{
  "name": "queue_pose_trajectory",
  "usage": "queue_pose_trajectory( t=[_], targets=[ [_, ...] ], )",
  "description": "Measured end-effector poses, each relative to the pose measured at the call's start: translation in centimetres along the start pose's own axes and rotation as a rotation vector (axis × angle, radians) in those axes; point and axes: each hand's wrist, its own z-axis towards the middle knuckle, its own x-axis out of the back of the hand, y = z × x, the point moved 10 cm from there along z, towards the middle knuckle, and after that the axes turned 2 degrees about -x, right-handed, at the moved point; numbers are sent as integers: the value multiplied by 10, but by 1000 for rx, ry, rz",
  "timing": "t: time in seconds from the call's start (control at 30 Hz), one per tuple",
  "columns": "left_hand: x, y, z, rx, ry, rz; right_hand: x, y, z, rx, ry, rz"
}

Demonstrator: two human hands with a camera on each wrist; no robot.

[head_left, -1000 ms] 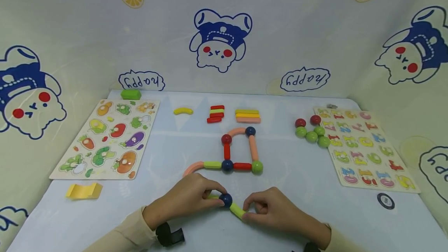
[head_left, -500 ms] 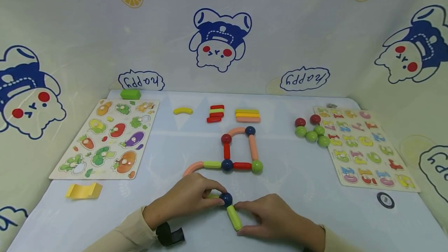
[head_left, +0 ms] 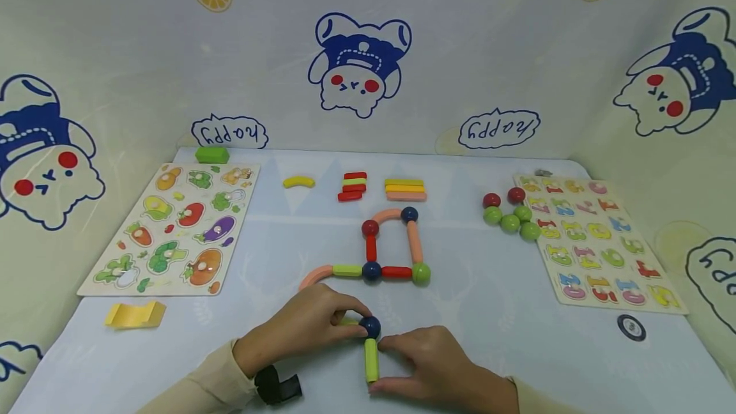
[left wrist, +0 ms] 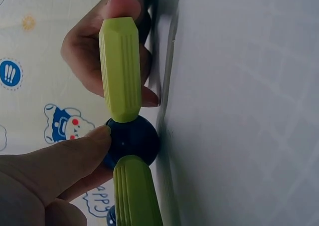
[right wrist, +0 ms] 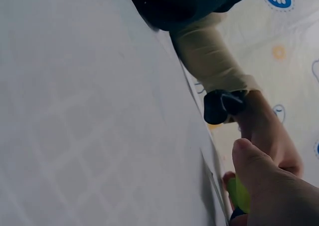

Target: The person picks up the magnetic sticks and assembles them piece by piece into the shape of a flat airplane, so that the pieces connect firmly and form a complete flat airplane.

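My left hand (head_left: 310, 318) pinches a dark blue ball (head_left: 370, 327) between thumb and fingers. One light green stick (left wrist: 137, 196) joins that ball on its left side and is mostly hidden by the left hand in the head view. From the ball's near side, a second light green stick (head_left: 371, 361) points toward the person. My right hand (head_left: 434, 363) holds this stick by its length, thumb at the near end and index finger beside the ball. In the right wrist view, the right thumb covers much of the green.
Beyond the hands lies a figure of joined sticks and balls (head_left: 397, 272). Loose sticks (head_left: 405, 188) lie farther back, with green and red balls (head_left: 510, 223) at right. Picture boards (head_left: 172, 229) flank both sides. A yellow block (head_left: 135, 315) sits at left.
The near green stick has swung from slanting rightward to pointing straight toward the person. My right hand has moved nearer and left with it; the left hand stays on the ball.
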Motion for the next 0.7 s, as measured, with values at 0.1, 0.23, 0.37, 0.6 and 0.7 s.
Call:
queue_pose_trajectory(
  t=[0.1,0.23,0.37,0.6,0.7],
  targets=[
    [0,0,0,-2,-1,-6,5,-3,-1,21,41,-29],
    [0,1,-1,-7,0,-11,14,-6,-1,43,110,-9],
    [0,1,0,-6,-2,-13,17,-9,-1,64,118,55],
    [-1,-1,0,6,-6,-27,16,-12,-1,94,103,28],
    [-1,-2,0,12,-6,-26,17,-14,-2,118,120,-10]
  ],
)
